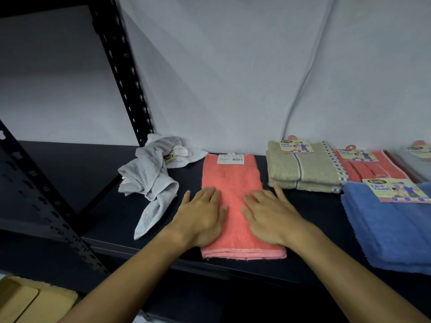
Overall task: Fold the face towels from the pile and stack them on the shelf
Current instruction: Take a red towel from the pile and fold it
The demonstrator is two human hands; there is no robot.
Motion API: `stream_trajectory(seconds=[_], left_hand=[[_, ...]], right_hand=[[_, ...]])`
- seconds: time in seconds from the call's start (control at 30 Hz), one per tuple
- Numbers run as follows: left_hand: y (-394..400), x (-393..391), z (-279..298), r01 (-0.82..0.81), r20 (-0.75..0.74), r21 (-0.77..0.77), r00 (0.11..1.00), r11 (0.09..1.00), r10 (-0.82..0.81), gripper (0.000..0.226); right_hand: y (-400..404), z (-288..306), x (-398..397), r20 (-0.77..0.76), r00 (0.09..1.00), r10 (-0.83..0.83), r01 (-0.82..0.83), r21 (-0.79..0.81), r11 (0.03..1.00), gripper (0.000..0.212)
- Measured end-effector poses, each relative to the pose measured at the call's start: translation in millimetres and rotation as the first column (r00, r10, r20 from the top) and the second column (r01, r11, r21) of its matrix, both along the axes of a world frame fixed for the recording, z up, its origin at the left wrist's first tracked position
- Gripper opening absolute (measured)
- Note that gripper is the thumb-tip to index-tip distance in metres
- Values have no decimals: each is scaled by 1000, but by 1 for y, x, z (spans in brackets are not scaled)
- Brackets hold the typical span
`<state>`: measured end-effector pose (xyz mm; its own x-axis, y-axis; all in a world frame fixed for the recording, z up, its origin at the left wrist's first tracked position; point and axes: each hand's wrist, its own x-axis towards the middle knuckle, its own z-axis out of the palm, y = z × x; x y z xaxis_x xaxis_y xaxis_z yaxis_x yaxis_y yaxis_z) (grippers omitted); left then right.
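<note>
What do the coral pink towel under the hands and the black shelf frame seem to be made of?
The coral pink towel looks like looped cotton terry: fuzzy, matte pile, with a flat woven hem. The black shelf frame looks like painted metal: a rigid upright with punched slots and a dull sheen.

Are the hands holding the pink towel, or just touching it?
Just touching. Left hand and right hand lie flat, pressing the coral face towel near its front half. Nothing is gripped.

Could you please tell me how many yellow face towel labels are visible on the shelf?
3 plainly: on the green towels, the red towels and the blue towel. Two more show partly, at the right edge and in the grey pile.
</note>
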<state>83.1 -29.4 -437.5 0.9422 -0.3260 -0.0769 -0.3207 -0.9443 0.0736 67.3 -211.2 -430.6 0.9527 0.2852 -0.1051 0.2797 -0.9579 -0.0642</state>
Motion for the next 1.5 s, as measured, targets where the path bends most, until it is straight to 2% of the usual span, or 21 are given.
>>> stream_trajectory(seconds=[0.1,0.17,0.23,0.33,0.6,0.67,0.77,0.87,0.93,1.03,1.17,1.27,1.37,1.43,1.5], left_hand=[[-6,20,10,-21,227,-9,974,1000,23,41],[-9,44,12,-41,267,-76,962,996,60,40],[-8,64,7,-55,148,-118,986,991,72,55],[-3,72,-8,-40,-49,-62,998,997,37,65],[8,74,-13,-46,-83,2,996,999,46,63],[5,73,-10,-43,-19,44,999,998,44,63],[3,64,-2,14,191,83,981,996,-30,62],[7,35,5,190,396,4,901,982,-176,52],[13,8,6,329,473,-115,848,937,-239,42],[22,-36,11,437,436,-170,837,883,-331,38],[34,-72,2,476,357,7,820,879,-447,54],[45,-82,-15,471,324,115,814,874,-482,61],[49,-87,-27,490,391,199,754,849,-527,53],[46,-94,-31,478,484,200,711,856,-510,49],[43,-101,-34,460,551,204,675,864,-490,45]], right_hand=[[10,13,18,223,975,18,-37,81,996,34],[16,11,35,204,979,-1,-32,158,987,33],[20,0,46,120,993,-18,0,154,988,45],[17,-17,50,-56,995,-78,88,206,975,57],[15,-22,57,-100,987,-128,147,208,967,59],[17,-21,55,-69,989,-134,146,209,967,59],[17,-19,47,53,985,-165,153,182,971,59],[11,-13,27,300,953,-51,3,157,988,63],[-2,-11,7,366,930,28,-125,245,961,61],[-21,-16,-31,339,935,108,-209,276,938,63],[-35,-21,-67,95,972,213,-228,194,954,78],[-35,-22,-80,21,977,213,-214,157,964,83],[-36,-25,-85,33,978,206,-208,53,977,85],[-36,-29,-88,154,962,225,-226,-13,974,79],[-37,-31,-90,192,956,224,-216,-59,975,71]])
